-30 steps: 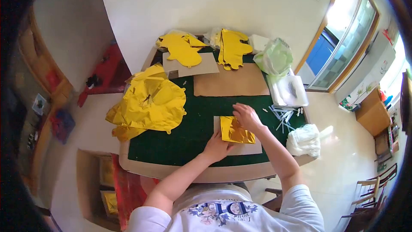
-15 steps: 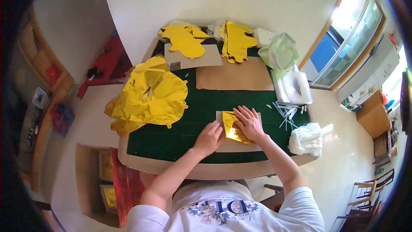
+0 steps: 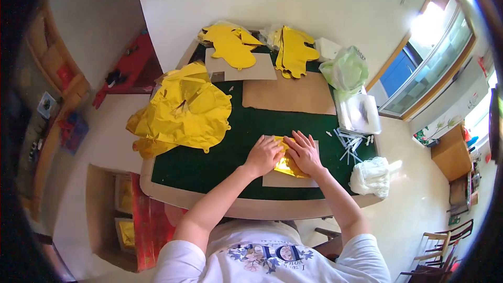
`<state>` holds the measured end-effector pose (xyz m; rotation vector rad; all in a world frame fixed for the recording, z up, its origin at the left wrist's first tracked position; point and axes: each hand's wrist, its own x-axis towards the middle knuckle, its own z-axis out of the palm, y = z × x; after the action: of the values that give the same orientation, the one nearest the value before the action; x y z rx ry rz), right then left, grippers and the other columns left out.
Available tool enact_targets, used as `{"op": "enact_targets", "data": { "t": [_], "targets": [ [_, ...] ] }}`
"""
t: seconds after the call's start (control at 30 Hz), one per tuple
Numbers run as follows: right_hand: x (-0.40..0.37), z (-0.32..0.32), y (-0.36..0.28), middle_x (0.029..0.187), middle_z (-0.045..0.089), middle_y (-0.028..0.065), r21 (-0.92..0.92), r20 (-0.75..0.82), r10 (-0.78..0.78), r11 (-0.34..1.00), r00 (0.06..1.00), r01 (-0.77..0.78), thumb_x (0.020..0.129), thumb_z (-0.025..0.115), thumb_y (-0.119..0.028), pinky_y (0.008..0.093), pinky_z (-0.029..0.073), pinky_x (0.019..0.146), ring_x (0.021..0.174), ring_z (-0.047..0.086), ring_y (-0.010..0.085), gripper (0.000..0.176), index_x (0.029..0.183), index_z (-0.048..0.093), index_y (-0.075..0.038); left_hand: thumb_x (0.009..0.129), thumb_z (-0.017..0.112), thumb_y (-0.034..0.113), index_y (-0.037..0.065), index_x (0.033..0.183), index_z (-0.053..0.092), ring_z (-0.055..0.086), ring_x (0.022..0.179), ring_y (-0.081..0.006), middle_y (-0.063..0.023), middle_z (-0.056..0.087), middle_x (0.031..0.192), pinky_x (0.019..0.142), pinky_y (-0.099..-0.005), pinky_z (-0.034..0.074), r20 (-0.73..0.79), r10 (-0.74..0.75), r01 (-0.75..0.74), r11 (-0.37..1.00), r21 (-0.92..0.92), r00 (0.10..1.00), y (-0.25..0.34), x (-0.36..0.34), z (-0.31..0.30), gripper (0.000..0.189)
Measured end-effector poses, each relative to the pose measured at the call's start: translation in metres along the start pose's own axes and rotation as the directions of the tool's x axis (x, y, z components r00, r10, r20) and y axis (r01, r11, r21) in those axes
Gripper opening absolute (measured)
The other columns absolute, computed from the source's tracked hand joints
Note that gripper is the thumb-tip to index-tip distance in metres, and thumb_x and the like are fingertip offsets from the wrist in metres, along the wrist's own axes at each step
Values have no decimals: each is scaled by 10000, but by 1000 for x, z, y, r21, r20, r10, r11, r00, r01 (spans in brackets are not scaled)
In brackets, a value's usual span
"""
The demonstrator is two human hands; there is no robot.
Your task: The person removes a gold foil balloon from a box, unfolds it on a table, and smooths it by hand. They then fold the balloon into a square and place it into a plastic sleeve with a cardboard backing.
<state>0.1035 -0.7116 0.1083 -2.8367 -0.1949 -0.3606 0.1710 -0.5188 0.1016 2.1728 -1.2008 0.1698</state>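
Note:
A folded gold foil balloon point(image 3: 287, 166) lies on a small grey cardboard sheet point(image 3: 280, 181) near the table's front edge. My right hand point(image 3: 305, 155) rests flat on its right side, fingers stretched out and slightly apart. On the left side, my left hand point(image 3: 265, 156) lies with its fingers over the foil's upper left edge. The two hands nearly meet and hide much of the foil.
Crumpled gold foil balloons point(image 3: 188, 107) are heaped at left. Flat yellow foil shapes point(image 3: 296, 52) lie at the back beside brown cardboard point(image 3: 288, 91). To the right are pale sticks point(image 3: 350, 143), a green plastic bag point(image 3: 346, 71) and a white bundle point(image 3: 370, 176).
My left hand has moved right and up, from beside the cardboard sheet onto the foil. My right hand stays on the foil. The view has shifted slightly.

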Motion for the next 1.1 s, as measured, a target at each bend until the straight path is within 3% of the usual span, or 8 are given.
{"op": "enact_targets", "data": {
  "t": [0.07, 0.27, 0.4, 0.5, 0.63, 0.73, 0.93, 1.1],
  "targets": [
    [0, 0, 2, 1416, 437, 142, 2, 4, -6, 1000, 1000, 6, 928, 508, -314, 523, 216, 1113, 1350, 346, 311, 410, 1325, 536, -215, 880, 591, 251, 71, 997, 689, 518, 1201, -305, -135, 607, 1209, 1057, -523, 336, -10, -11, 11, 999, -36, 1000, -1, -6, -1, 235],
    [0, -1, 3, 1416, 438, 135, -7, 20, -8, 1000, 1000, 8, 917, 529, -301, 549, 197, 1113, 1358, 335, 301, 426, 1333, 525, -211, 823, 648, 194, 64, 991, 675, 516, 1189, -296, -131, 602, 1192, 1044, -490, 363, -4, 9, -9, 999, -52, 1000, -4, -23, -7, 214],
    [0, -10, -7, 1420, 439, 110, -124, 36, -24, 992, 999, 28, 934, 503, -283, 569, 167, 1117, 1353, 349, 283, 399, 1326, 528, -208, 799, 658, 139, 31, 1062, 631, 548, 1049, -314, -143, 582, 1103, 911, -413, 459, -268, -235, 260, 964, 60, 934, -14, -16, -9, 286],
    [-1, -6, -6, 1423, 439, 94, -98, 44, -22, 995, 999, 26, 945, 485, -272, 571, 158, 1120, 1351, 355, 270, 390, 1327, 523, -206, 802, 654, 143, 37, 1027, 644, 563, 992, -306, -141, 588, 1027, 843, -419, 484, -121, -471, 474, 880, 3, 874, -16, 6, -14, 249],
    [0, -2, 1, 1426, 433, 92, -22, 54, -37, 999, 998, 38, 950, 476, -253, 573, 159, 1120, 1353, 353, 260, 381, 1324, 524, -203, 780, 667, 144, 60, 837, 673, 614, 870, -319, -126, 632, 872, 766, -427, 509, -39, -538, 539, 841, 41, 842, -35, 27, 2, 101],
    [-2, -3, 4, 1426, 433, 91, -18, 70, -81, 996, 994, 83, 955, 467, -243, 578, 159, 1117, 1352, 354, 259, 372, 1319, 529, -199, 825, 616, 114, 43, 862, 675, 628, 894, -329, -147, 653, 915, 788, -424, 524, 120, -612, 612, 790, 41, 782, -30, 37, -12, 100],
    [-5, -5, 5, 1407, 449, 91, -41, 66, -121, 991, 990, 124, 922, 521, -259, 575, 194, 1106, 1333, 372, 280, 386, 1301, 536, -190, 775, 627, 103, 66, 740, 644, 625, 837, -322, -141, 642, 832, 749, -447, 508, -60, -554, 557, 829, 58, 831, -34, 31, 5, 53],
    [-7, -5, -1, 1412, 445, 94, -42, 50, -86, 995, 995, 88, 930, 502, -271, 575, 185, 1109, 1338, 365, 280, 384, 1305, 534, -194, 799, 618, 97, 46, 826, 628, 612, 899, -316, -138, 638, 905, 771, -429, 517, -27, -562, 562, 822, 95, 827, -26, 32, -1, 58]
  ]
}}
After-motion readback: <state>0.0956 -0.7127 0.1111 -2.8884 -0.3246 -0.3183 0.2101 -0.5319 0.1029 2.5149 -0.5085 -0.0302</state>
